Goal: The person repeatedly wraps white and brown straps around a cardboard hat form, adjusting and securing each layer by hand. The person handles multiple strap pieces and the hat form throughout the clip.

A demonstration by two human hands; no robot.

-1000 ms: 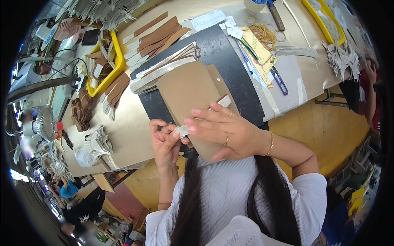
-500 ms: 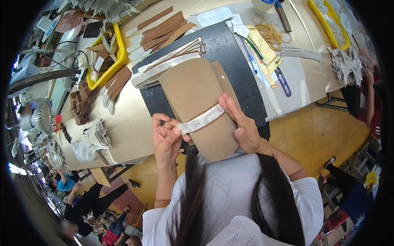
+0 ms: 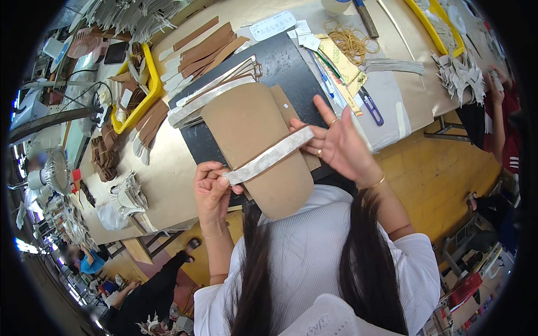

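A tan, round-ended flat board (image 3: 252, 120) rests over a second tan board (image 3: 286, 106) near my body. Across it lies a narrow leather strip (image 3: 272, 157), mottled whitish on top with a brown edge. My left hand (image 3: 213, 187) is closed, pinching the strip's left end between thumb and fingers at the board's left edge. At the strip's other end, my right hand (image 3: 344, 143) is open with fingers spread, some of them touching or just behind that end. Whether the strip is attached to the board, I cannot tell.
Beneath the boards is a black mat (image 3: 280, 61), with more whitish strips (image 3: 210, 98) on it. Brown strips (image 3: 204, 53) and a yellow basket (image 3: 154, 84) are farther left. Thread snips (image 3: 371, 106), pens (image 3: 325, 70) and rubber bands (image 3: 353, 45) lie right. People are nearby.
My right hand has lifted from the board's right edge and spread its fingers. The strip's right end has come up with it, and the strip now runs straighter. My left hand keeps its pinch.
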